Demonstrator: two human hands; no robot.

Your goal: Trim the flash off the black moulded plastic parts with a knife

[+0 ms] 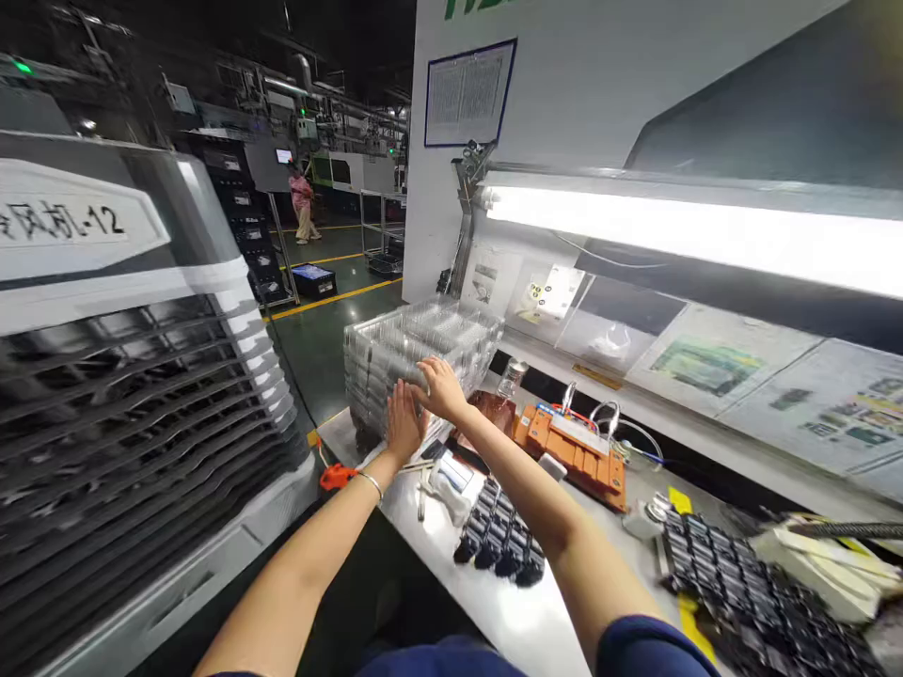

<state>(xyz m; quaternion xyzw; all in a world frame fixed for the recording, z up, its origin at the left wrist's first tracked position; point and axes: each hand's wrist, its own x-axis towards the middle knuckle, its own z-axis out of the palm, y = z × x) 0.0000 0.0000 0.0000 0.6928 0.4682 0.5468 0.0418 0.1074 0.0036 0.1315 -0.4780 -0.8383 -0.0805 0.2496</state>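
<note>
A stack of transparent plastic trays (423, 348) stands at the far end of the metal worktable. Against its near side lies my left hand (405, 420), fingers stretched upward and flat. My right hand (441, 389) is beside it, a little higher and to the right, with its fingers extended over the near face of the stack. Neither hand is wrapped round anything. Rows of small black parts (500, 531) lie on the table below my right forearm, close to a white plastic bag (453, 484).
An orange fixture (575, 451) with cables sits right of my arms, near a glass jar (513, 378). More black parts (762, 592) cover the right side. A large air cooler (141, 395) stands left. A lit tube lamp (691, 230) hangs low. A person (302, 202) stands far back.
</note>
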